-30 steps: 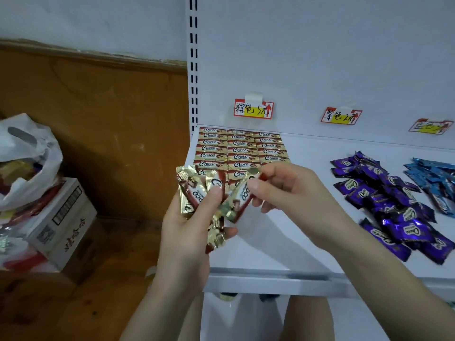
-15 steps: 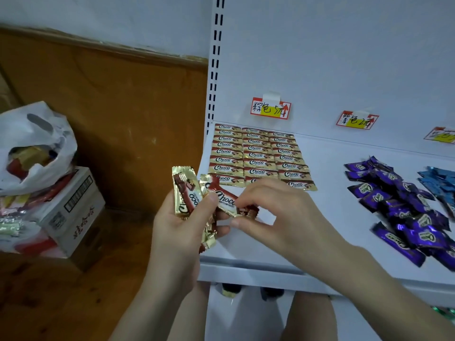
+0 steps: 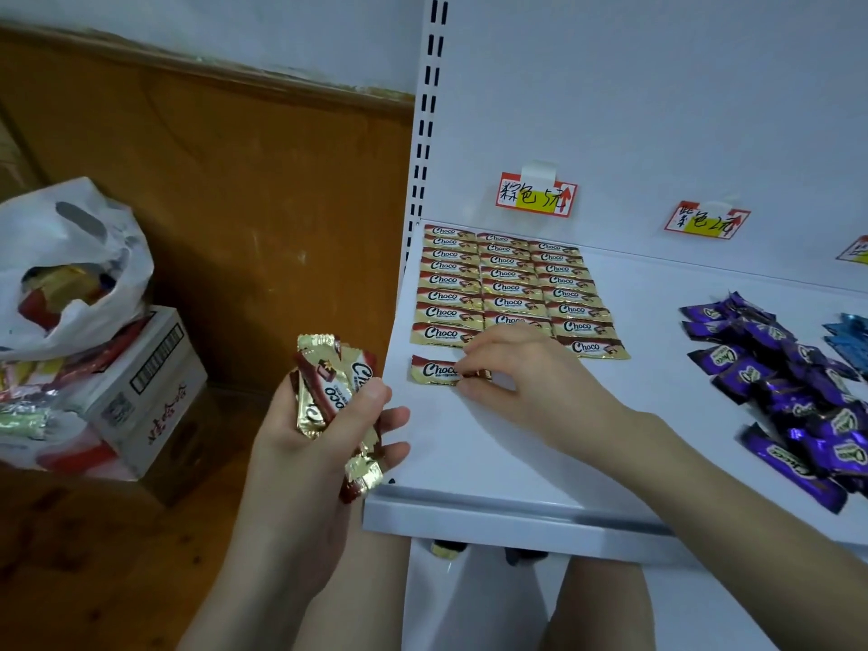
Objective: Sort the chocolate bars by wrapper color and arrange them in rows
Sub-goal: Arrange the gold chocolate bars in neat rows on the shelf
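Gold-and-brown Choco bars lie in three neat columns at the back left of the white shelf. My right hand pinches the right end of one more gold bar, which lies flat on the shelf just in front of the left column. My left hand grips a small bunch of gold bars upright, off the shelf's left edge. A loose heap of purple bars lies at the right, with blue bars beyond it.
Handwritten price tags hang on the shelf's back panel. To the left, a white plastic bag of mixed sweets sits on a cardboard box on the wooden floor. A brown wooden wall panel stands behind.
My right hand drew one gold bar from the bunch in my left hand, carried it forward and laid it on the shelf in front of the left column. The camera view shifted left.
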A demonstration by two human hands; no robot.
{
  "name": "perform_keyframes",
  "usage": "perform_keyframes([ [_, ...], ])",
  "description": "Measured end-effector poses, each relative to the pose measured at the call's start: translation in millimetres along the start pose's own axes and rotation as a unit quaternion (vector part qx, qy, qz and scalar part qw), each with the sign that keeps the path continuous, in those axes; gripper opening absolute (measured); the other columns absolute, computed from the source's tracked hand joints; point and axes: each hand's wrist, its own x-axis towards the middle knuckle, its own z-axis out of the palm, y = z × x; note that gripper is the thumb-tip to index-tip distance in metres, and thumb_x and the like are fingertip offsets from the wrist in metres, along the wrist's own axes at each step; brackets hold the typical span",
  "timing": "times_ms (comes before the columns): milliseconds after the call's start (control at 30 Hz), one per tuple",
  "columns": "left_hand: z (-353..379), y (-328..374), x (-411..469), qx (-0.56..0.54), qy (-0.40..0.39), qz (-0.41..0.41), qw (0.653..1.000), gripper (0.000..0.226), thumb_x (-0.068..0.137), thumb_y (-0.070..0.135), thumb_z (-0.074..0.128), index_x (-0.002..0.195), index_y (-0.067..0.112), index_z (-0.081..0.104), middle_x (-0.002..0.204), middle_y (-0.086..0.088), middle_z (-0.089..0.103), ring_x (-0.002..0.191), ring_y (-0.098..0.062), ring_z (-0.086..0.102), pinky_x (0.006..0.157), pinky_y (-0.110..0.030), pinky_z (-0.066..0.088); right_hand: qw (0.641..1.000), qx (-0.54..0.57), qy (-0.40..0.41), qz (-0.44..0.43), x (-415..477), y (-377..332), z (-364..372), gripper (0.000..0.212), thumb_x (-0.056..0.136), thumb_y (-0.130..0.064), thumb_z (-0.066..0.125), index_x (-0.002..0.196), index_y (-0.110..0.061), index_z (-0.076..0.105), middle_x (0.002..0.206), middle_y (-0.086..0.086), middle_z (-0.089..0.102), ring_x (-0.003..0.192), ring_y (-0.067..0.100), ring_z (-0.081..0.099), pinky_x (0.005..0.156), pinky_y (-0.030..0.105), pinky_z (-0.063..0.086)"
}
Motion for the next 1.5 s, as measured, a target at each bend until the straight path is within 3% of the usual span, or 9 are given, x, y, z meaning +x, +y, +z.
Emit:
perform_keyframes([
  [167, 1.8, 3.9, 6.7, -0.056, 0.000, -0.061, 0.997, 0.048, 0.067, 0.025, 0.063, 0.114, 0.014, 0.060, 0.079, -0.005, 0.072, 0.065, -0.015, 0.071, 0.045, -0.026, 0.052, 0.999, 0.021, 0.020, 0.025, 4.7, 1.3, 6.0, 0.019, 0.081, -0.019, 0.059, 0.088, -0.012, 0.074, 0.089, 0.006, 0.067, 0.087, 0.025, 0.060, 0.074, 0.035, 0.050],
  [333, -1.4, 3.0, 4.8, -0.106, -0.012, -0.090, 0.990, 0.022, 0.092, 0.010, 0.047, 0.111, 0.016, 0.056, 0.085, -0.011, 0.073, 0.071, -0.018, 0.072, 0.048, -0.025, 0.053, 0.999, 0.012, 0.023, 0.026, 11.6, 3.7, 8.0, 0.014, 0.082, -0.015, 0.061, 0.083, -0.011, 0.075, 0.083, 0.008, 0.065, 0.083, 0.024, 0.058, 0.069, 0.042, 0.051],
  [767, 4.7, 1.1, 4.4, -0.040, -0.015, -0.031, 0.999, 0.021, 0.085, 0.010, 0.058, 0.105, 0.015, 0.059, 0.084, -0.009, 0.073, 0.076, -0.019, 0.073, 0.052, -0.023, 0.054, 1.000, 0.008, 0.008, 0.029, 15.5, 2.8, 3.8, 0.015, 0.087, -0.018, 0.061, 0.094, -0.011, 0.072, 0.094, 0.008, 0.063, 0.093, 0.021, 0.054, 0.080, 0.035, 0.044],
  [867, 8.2, 0.8, 4.7, -0.018, -0.016, -0.008, 1.000, 0.019, 0.082, 0.011, 0.060, 0.100, 0.017, 0.061, 0.083, -0.007, 0.074, 0.074, -0.020, 0.073, 0.050, -0.022, 0.054, 0.995, 0.072, 0.043, 0.058, 16.1, -0.8, -10.9, 0.013, 0.087, -0.018, 0.062, 0.093, -0.012, 0.071, 0.086, -0.007, 0.064, 0.082, 0.001, 0.052, 0.073, 0.012, 0.039],
  [933, 12.6, 0.6, 4.6, -0.007, -0.023, 0.006, 1.000, 0.018, 0.081, 0.011, 0.061, 0.098, 0.019, 0.062, 0.083, -0.004, 0.074, 0.073, -0.020, 0.073, 0.049, -0.022, 0.053, 0.982, 0.151, 0.080, 0.086, 16.7, -7.6, -26.1, 0.009, 0.088, -0.017, 0.060, 0.086, -0.019, 0.069, 0.078, -0.019, 0.060, 0.077, -0.005, 0.054, 0.068, 0.007, 0.040],
  [1033, 22.7, 0.1, 2.7, 0.013, -0.042, 0.021, 0.999, 0.024, 0.075, 0.015, 0.064, 0.099, 0.019, 0.062, 0.083, 0.002, 0.075, 0.070, -0.020, 0.072, 0.049, -0.022, 0.053, 0.954, 0.272, 0.055, 0.116, 15.5, -22.2, -46.6, 0.013, 0.087, -0.021, 0.061, 0.079, -0.030, 0.063, 0.074, -0.015, 0.063, 0.073, -0.002, 0.059, 0.065, 0.011, 0.046],
  [1167, 36.8, 0.8, -2.4, 0.032, -0.064, 0.034, 0.997, 0.032, 0.066, 0.027, 0.064, 0.098, 0.021, 0.063, 0.077, 0.003, 0.074, 0.062, -0.018, 0.071, 0.045, -0.021, 0.050, 0.923, 0.368, -0.014, 0.115, 5.9, -34.0, -53.6, 0.009, 0.081, -0.014, 0.066, 0.083, -0.023, 0.065, 0.064, -0.012, 0.066, 0.058, -0.004, 0.059, 0.054, 0.008, 0.042],
  [1333, 42.7, 1.7, -5.9, 0.015, -0.073, 0.013, 0.997, 0.039, 0.071, 0.041, 0.053, 0.104, 0.023, 0.061, 0.083, 0.000, 0.074, 0.062, -0.019, 0.071, 0.045, -0.023, 0.053, 0.913, 0.376, 0.050, 0.149, -4.9, -21.4, -58.6, 0.010, 0.082, -0.010, 0.065, 0.080, -0.019, 0.062, 0.057, -0.011, 0.064, 0.054, 0.003, 0.056, 0.052, 0.015, 0.044],
  [1500, 47.6, -1.5, -8.1, 0.031, -0.069, 0.029, 0.997, 0.037, 0.065, 0.032, 0.062, 0.101, 0.022, 0.062, 0.083, 0.000, 0.074, 0.068, -0.017, 0.072, 0.046, -0.024, 0.053, 0.893, 0.396, 0.102, 0.189, -18.8, -12.8, -58.4, 0.009, 0.083, -0.009, 0.063, 0.078, -0.014, 0.059, 0.056, -0.008, 0.063, 0.053, 0.004, 0.057, 0.053, 0.017, 0.046],
])
